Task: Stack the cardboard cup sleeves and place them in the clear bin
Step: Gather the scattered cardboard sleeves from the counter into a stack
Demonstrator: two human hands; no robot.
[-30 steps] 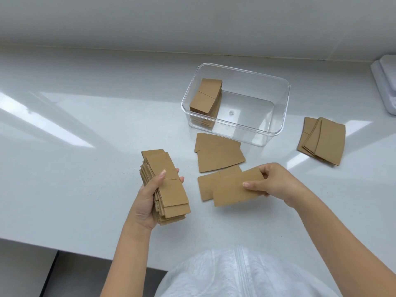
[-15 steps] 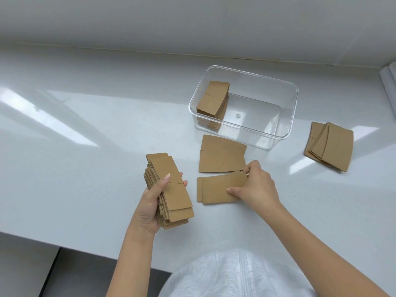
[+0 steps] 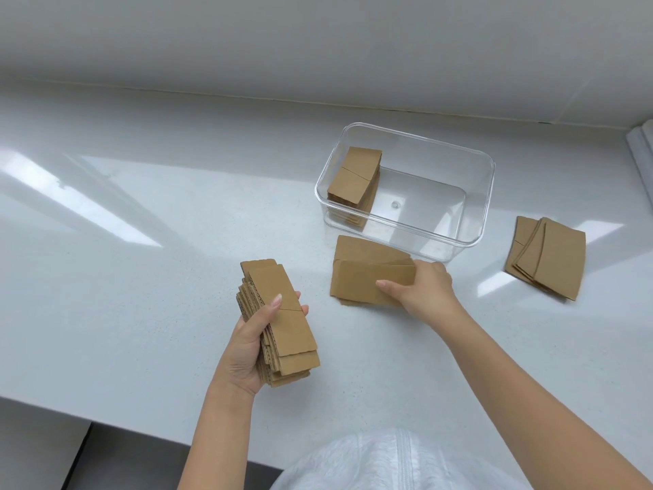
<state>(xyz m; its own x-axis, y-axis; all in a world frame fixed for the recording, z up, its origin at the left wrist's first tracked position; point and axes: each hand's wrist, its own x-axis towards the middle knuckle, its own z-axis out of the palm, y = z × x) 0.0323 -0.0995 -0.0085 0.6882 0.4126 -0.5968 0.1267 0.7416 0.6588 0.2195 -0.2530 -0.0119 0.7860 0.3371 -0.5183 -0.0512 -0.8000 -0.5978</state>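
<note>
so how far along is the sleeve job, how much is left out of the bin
Partly done. One stack of sleeves already stands at the left end of the clear bin. In hand: the left hand holds a thick stack, and the right hand is gathering the loose sleeves in front of the bin. Left: a small pile to the bin's right, untouched, plus binning everything gathered.
</note>
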